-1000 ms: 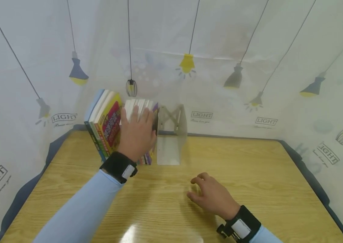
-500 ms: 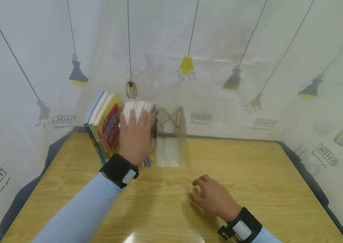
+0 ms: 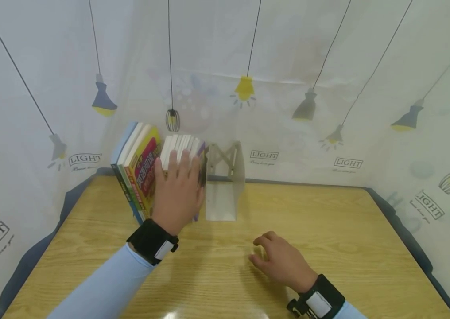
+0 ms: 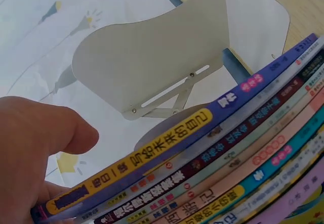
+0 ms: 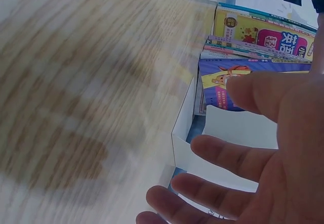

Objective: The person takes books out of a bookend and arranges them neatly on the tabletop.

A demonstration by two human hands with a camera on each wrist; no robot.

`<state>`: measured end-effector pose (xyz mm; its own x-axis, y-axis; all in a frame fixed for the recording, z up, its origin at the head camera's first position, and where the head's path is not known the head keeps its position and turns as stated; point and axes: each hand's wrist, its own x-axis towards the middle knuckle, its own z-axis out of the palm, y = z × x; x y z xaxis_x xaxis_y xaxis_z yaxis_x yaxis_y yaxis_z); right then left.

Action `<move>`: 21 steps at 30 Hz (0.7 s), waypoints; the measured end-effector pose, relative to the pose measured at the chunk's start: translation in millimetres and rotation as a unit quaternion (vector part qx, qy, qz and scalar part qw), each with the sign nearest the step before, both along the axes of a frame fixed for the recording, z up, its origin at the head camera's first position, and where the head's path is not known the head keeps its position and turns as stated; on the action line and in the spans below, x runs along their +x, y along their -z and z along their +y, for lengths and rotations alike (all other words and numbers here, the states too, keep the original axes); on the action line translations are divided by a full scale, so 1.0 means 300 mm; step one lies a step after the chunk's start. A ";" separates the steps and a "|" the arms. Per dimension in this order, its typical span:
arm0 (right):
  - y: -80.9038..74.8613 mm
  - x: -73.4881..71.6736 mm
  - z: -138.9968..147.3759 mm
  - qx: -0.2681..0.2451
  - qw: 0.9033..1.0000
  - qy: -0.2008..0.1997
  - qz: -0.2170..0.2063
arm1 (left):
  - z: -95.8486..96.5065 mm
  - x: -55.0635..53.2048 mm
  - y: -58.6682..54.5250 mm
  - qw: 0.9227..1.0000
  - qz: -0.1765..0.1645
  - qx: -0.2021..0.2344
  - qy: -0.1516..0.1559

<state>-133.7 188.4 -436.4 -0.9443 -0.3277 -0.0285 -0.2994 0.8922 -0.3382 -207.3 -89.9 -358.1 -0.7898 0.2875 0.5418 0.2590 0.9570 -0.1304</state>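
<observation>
In the head view, my left hand (image 3: 177, 195) lies over the front of a row of thinner books (image 3: 183, 144), its fingers extended toward their top edges. The left wrist view shows their spines, with a purple book (image 4: 172, 143) at the end and my thumb (image 4: 76, 133) beside its cover. To their left, a yellow book (image 3: 143, 166) and other larger books lean leftward. A white metal bookend (image 3: 225, 201) stands just right of the row. My right hand (image 3: 282, 261) hovers over the table, fingers loosely bent and holding nothing.
The wooden table (image 3: 328, 226) is enclosed by white cloth (image 3: 289, 53) printed with hanging lamps. A dark blue edge (image 3: 398, 217) shows along the sides and back of the tabletop.
My left hand has slid slightly down and back, so its fingertips sit lower against the books' tops. The books and bookend keep their places; my right hand stays nearly still.
</observation>
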 end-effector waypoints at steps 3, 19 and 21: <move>0.000 0.001 -0.002 0.000 1.000 0.000 -0.005 | -0.004 0.011 0.004 1.000 0.003 0.004 0.004; -0.001 0.006 -0.008 -0.006 1.000 0.000 -0.007 | -0.028 0.086 0.068 0.996 0.030 0.015 0.086; 0.003 0.006 -0.008 -0.002 1.000 -0.001 -0.005 | -0.031 0.097 0.079 0.994 0.035 0.027 0.101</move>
